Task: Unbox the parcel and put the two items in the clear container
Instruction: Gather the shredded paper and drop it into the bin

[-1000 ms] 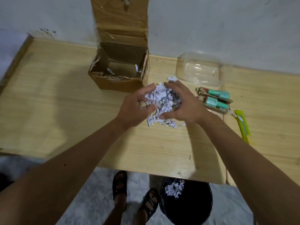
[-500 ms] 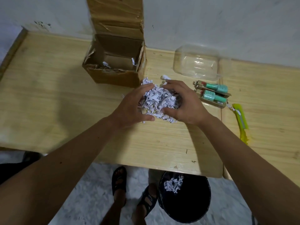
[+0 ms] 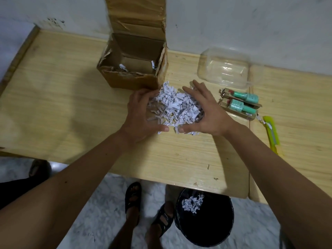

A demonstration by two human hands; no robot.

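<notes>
Left of the shredded paper [image 3: 173, 106], the left hand [image 3: 142, 114] cups it, spread, not clenched; the right hand [image 3: 206, 112] likewise. Right of it, two items [image 3: 240, 103] lie outside the seemingly empty clear container [image 3: 223, 72]. Clearing filler; next gather and bin it.

On the table [image 3: 71, 105] I see the open box [image 3: 133, 69] at the back, shredded paper [image 3: 174, 106] just before it, two items [image 3: 240, 105] to its right, the container [image 3: 224, 72] behind them, the bin [image 3: 204, 218] on the floor below.
</notes>
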